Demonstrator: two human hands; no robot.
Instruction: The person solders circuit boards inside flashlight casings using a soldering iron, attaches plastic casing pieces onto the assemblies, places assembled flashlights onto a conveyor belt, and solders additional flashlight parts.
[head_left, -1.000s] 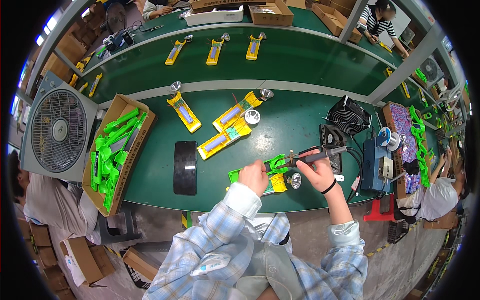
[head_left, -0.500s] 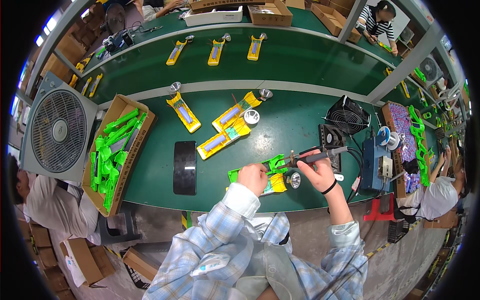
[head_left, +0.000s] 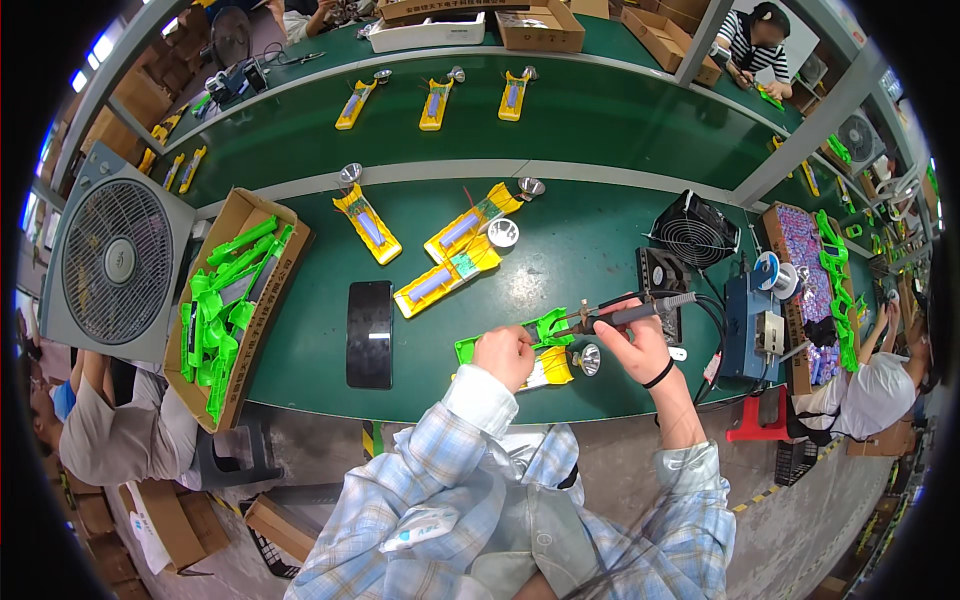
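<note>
My right hand [head_left: 637,346] grips a soldering iron [head_left: 630,315], its tip pointing left over an open green flashlight shell [head_left: 550,325]. Closed in a pinch, my left hand [head_left: 504,358] rests over the left part of that shell; whatever its fingertips hold is hidden. Just below the shell lies a yellow flashlight half [head_left: 553,366], partly covered by my left hand, with a round reflector [head_left: 588,359] at its right end. Further back on the bench are more yellow flashlight halves [head_left: 450,281] with batteries, circuit boards and reflectors.
A black phone [head_left: 370,335] lies left of my hands, beyond it a carton of green shells [head_left: 262,325] and a large fan [head_left: 118,262]. To the right stand a small black fan [head_left: 694,230], a blue soldering station [head_left: 752,325] and a solder spool [head_left: 777,277]. A conveyor belt [head_left: 600,125] runs behind.
The yellow flashlight halves on the belt have shifted slightly right. My hands and the soldering iron have barely moved. At the left edge, a seated person has changed posture.
</note>
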